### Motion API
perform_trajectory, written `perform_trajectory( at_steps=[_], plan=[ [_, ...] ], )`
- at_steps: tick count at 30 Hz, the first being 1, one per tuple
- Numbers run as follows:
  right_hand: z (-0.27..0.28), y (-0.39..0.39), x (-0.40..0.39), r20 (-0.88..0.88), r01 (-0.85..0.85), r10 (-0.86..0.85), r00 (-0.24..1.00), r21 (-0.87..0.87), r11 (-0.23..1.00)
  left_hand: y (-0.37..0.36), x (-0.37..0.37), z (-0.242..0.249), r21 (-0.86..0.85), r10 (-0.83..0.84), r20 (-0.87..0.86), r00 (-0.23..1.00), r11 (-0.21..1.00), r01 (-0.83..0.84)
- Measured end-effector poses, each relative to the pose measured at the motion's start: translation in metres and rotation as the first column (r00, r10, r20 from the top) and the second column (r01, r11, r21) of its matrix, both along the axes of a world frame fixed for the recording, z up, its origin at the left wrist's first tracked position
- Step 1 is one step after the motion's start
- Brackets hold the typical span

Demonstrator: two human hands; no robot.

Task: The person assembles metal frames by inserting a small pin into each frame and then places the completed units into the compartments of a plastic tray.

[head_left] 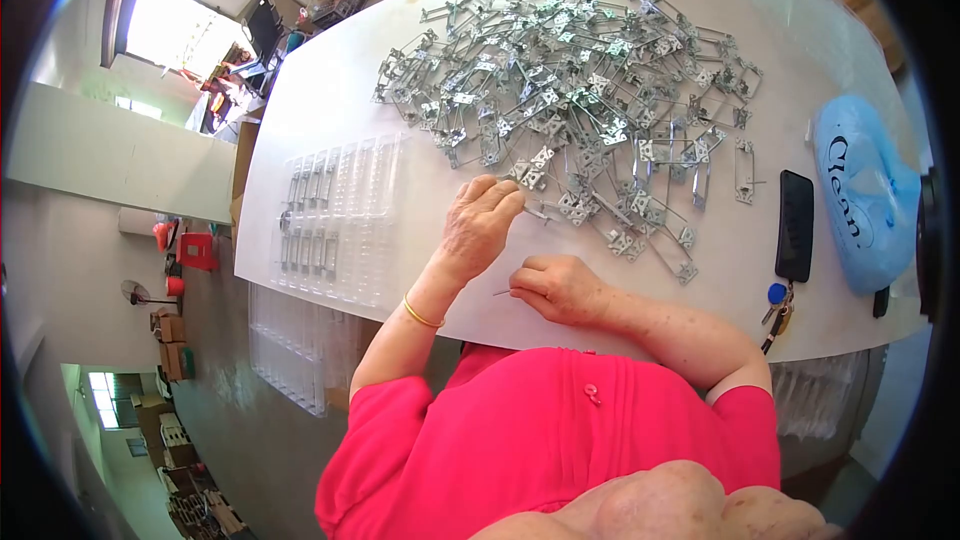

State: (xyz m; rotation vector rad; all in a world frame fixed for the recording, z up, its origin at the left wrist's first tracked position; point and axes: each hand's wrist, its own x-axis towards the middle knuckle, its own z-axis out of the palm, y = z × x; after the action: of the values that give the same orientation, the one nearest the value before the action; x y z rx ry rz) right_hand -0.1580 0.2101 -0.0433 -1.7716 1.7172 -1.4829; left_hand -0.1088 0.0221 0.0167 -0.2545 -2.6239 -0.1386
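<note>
A large heap of silvery metal brackets with thin wire rods [560, 70] covers the far middle of the white table. My left hand [482, 225], with a gold bangle at the wrist, reaches the heap's near edge. Its fingers are pinched on a metal bracket [538, 213], mostly hidden by the fingertips. Closer to my body, my right hand [562, 290] is closed, and a thin metal rod [502, 292] sticks out to the left from its fingertips. To the left lies a clear plastic tray [365, 230] with two rows of brackets [310, 252] in its slots.
A black phone [795, 225], keys with a blue tag [777, 294] and a blue plastic bag [860, 190] marked "Clean" lie on the right. More clear trays [288, 350] sit below the table's left edge. A fan [135, 292] and boxes stand beyond.
</note>
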Motion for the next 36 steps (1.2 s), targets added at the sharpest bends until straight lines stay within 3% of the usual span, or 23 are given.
perform_trajectory(
  at_steps=[2,3,5,6,7,8,13,15,16,18,25,31,34,36],
  plan=[
    [0.000,0.001,-0.001,-0.003,-0.006,0.006,1.000,0.003,1.000,0.001,0.003,0.002,0.189,0.004,0.043,0.999,0.982,-0.012],
    [0.000,0.001,-0.001,-0.005,-0.010,0.010,1.000,0.005,1.000,0.000,0.005,0.000,0.190,0.008,0.046,0.999,0.982,-0.016],
    [0.004,0.001,-0.002,0.013,-0.009,0.009,1.000,0.005,1.000,0.000,0.009,-0.006,0.514,0.011,0.210,0.978,0.849,-0.120],
    [0.004,0.002,-0.001,0.031,-0.005,0.005,1.000,0.008,1.000,0.002,0.010,-0.009,0.519,0.016,0.218,0.976,0.845,-0.129],
    [0.004,0.002,-0.001,0.039,-0.014,0.013,0.999,0.016,1.000,0.004,0.008,-0.012,0.835,-0.072,0.260,0.963,0.517,-0.187],
    [0.003,0.001,-0.002,0.033,-0.013,0.012,0.999,0.023,1.000,0.003,0.006,-0.012,0.967,-0.166,0.252,0.953,0.081,-0.242],
    [0.008,0.001,-0.002,0.059,-0.008,0.003,0.998,0.087,0.996,-0.009,0.004,-0.007,0.959,-0.296,0.231,0.927,-0.092,-0.268],
    [0.010,0.000,-0.003,0.134,0.012,-0.027,0.991,0.115,0.993,-0.015,0.008,-0.009,0.922,-0.365,0.197,0.910,-0.246,-0.299],
    [0.010,0.000,-0.003,0.136,0.006,-0.022,0.990,0.119,0.993,-0.017,0.011,-0.010,0.920,-0.360,0.198,0.912,-0.251,-0.299],
    [0.009,0.000,-0.002,0.307,0.001,-0.067,0.949,0.210,0.978,-0.022,0.018,-0.012,0.853,-0.396,0.101,0.913,-0.438,-0.284],
    [0.015,-0.003,0.001,0.457,-0.032,-0.128,0.880,0.326,0.945,-0.048,0.034,-0.041,0.760,-0.420,0.041,0.906,-0.576,-0.301],
    [0.006,-0.004,0.002,0.571,-0.043,-0.153,0.807,0.315,0.948,-0.052,0.036,-0.057,0.677,-0.458,-0.068,0.886,-0.674,-0.297],
    [0.001,-0.004,0.002,0.612,-0.054,-0.166,0.773,0.325,0.944,-0.049,0.038,-0.055,0.711,-0.406,-0.096,0.909,-0.667,-0.223],
    [0.000,-0.005,0.003,0.641,-0.037,-0.165,0.749,0.290,0.956,-0.051,0.036,-0.054,0.820,-0.422,-0.120,0.899,-0.552,-0.149]
  ],
)
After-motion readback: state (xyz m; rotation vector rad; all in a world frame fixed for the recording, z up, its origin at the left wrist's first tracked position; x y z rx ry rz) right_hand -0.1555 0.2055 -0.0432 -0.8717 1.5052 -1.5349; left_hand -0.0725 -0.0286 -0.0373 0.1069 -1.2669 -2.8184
